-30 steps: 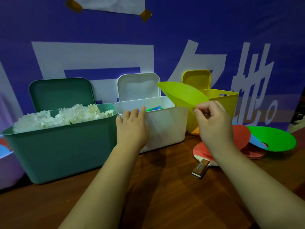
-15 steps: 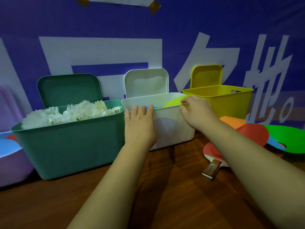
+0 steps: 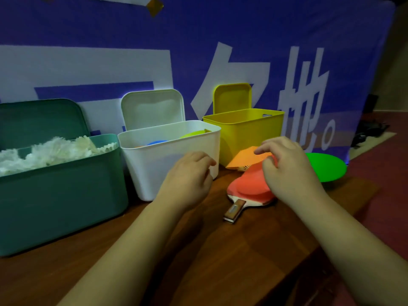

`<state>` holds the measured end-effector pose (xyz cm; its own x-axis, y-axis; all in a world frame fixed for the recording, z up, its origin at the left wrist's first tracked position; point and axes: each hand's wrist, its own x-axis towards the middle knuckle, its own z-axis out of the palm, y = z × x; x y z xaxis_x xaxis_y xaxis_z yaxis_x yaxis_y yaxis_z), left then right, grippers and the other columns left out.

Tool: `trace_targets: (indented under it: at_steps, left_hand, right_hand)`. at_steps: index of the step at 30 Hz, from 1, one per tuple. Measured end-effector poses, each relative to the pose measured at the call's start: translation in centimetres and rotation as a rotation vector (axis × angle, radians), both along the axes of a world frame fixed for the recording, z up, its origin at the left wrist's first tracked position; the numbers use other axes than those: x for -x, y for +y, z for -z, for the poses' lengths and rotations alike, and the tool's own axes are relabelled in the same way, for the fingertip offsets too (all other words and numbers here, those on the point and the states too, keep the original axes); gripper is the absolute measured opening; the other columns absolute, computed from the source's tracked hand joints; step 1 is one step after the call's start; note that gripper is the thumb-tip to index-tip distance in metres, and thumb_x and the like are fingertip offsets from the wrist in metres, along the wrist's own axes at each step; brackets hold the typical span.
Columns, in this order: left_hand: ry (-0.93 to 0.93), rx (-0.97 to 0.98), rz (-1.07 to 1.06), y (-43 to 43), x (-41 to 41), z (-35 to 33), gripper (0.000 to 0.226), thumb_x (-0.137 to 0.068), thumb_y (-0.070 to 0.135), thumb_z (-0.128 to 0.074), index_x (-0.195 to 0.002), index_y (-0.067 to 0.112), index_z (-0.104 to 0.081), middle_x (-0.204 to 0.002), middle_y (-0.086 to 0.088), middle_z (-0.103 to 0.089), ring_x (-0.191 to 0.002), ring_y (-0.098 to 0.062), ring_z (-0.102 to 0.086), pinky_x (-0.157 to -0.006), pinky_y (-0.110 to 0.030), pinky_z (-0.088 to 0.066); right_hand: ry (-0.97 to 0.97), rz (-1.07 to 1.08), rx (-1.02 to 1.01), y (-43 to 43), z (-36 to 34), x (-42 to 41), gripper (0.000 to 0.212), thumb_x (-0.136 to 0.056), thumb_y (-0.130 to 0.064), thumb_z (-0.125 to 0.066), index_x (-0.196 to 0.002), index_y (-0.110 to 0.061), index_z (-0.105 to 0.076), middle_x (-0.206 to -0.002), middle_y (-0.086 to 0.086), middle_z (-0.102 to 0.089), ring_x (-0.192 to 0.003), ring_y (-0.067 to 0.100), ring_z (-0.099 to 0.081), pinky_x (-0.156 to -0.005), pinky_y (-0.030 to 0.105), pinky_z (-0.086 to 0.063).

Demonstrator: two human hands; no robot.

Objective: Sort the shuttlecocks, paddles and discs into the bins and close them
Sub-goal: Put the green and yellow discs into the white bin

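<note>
Right hand [image 3: 287,173]: fingers curved over the orange disc [image 3: 245,159] and red disc [image 3: 249,182], near the bench's [image 3: 220,250] right edge; grip cannot be told.
Left hand [image 3: 187,180]: fingers relaxed, empty, beside the white bin [image 3: 154,164].
Risk: lifting 1 disc may drag the paddle [image 3: 235,209] beneath.

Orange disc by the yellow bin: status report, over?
Left hand empty, beside white bin. Right hand at orange disc, grip unclear. Disc not yet binned. Red disc on paddle close beside it.
</note>
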<state>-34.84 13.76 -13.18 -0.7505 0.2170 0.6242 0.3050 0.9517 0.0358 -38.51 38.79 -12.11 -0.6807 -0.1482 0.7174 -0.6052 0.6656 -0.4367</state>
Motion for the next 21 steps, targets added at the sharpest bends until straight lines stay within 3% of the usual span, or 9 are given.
trace_targets:
  at_steps: [3, 5, 7, 11, 17, 21]
  left_hand:
    - [-0.157, -0.041, 0.130, 3.3, -0.4, 0.1, 0.034, -0.094, 0.020, -0.057, -0.126, 0.017, -0.069, -0.123, -0.002, -0.067, -0.116, -0.020, -0.059, -0.097, -0.034, -0.049]
    - [-0.273, -0.054, 0.144, 5.6, -0.4, 0.3, 0.039, -0.098, 0.028, -0.060, -0.136, 0.021, -0.063, -0.134, 0.001, -0.063, -0.122, -0.018, -0.058, -0.100, -0.029, -0.045]
    - [-0.381, -0.060, 0.133, 7.9, -0.1, 0.7, 0.050, -0.099, 0.038, -0.063, -0.146, 0.022, -0.054, -0.146, 0.001, -0.055, -0.131, -0.017, -0.055, -0.105, -0.027, -0.041]
    - [-0.469, -0.021, 0.070, 11.5, 1.7, 1.7, 0.064, -0.098, 0.047, -0.064, -0.155, 0.024, -0.044, -0.157, -0.002, -0.046, -0.144, -0.022, -0.044, -0.118, -0.035, -0.038]
    - [-0.411, 0.001, 0.004, 13.5, 2.8, 1.6, 0.036, -0.099, 0.034, -0.045, -0.128, 0.031, -0.065, -0.123, -0.002, -0.066, -0.112, -0.029, -0.064, -0.091, -0.046, -0.056]
    - [-0.354, -0.019, -0.045, 12.1, 2.5, -0.3, 0.032, -0.091, 0.020, -0.045, -0.116, 0.022, -0.065, -0.115, -0.005, -0.067, -0.108, -0.030, -0.064, -0.088, -0.046, -0.055]
  right_hand:
    - [-0.080, 0.114, -0.072, 4.1, 1.0, 0.0, 0.057, -0.081, 0.009, -0.053, -0.121, -0.026, -0.073, -0.137, -0.002, -0.055, -0.129, 0.026, -0.043, -0.113, 0.043, -0.039]
    - [-0.129, 0.151, -0.152, 6.0, 2.0, 0.5, 0.067, -0.077, 0.009, -0.053, -0.128, -0.030, -0.071, -0.146, -0.002, -0.050, -0.132, 0.031, -0.042, -0.114, 0.052, -0.040]
    - [-0.161, 0.151, -0.222, 7.5, 3.1, 1.3, 0.062, -0.081, 0.003, -0.057, -0.130, -0.033, -0.070, -0.152, -0.001, -0.046, -0.135, 0.034, -0.043, -0.116, 0.051, -0.039]
    - [-0.167, 0.133, -0.200, 8.6, 4.5, 2.6, 0.029, -0.094, -0.015, -0.069, -0.116, -0.033, -0.074, -0.148, 0.003, -0.047, -0.136, 0.033, -0.048, -0.115, 0.048, -0.043]
    - [-0.186, 0.039, -0.092, 8.7, 4.8, 3.0, 0.027, -0.098, -0.011, -0.065, -0.115, -0.031, -0.070, -0.131, -0.008, -0.047, -0.121, 0.016, -0.056, -0.104, 0.032, -0.047]
    - [-0.205, 0.021, -0.009, 8.4, 4.3, 3.6, 0.036, -0.097, -0.008, -0.062, -0.123, -0.034, -0.066, -0.124, -0.006, -0.050, -0.101, 0.015, -0.059, -0.093, 0.034, -0.050]
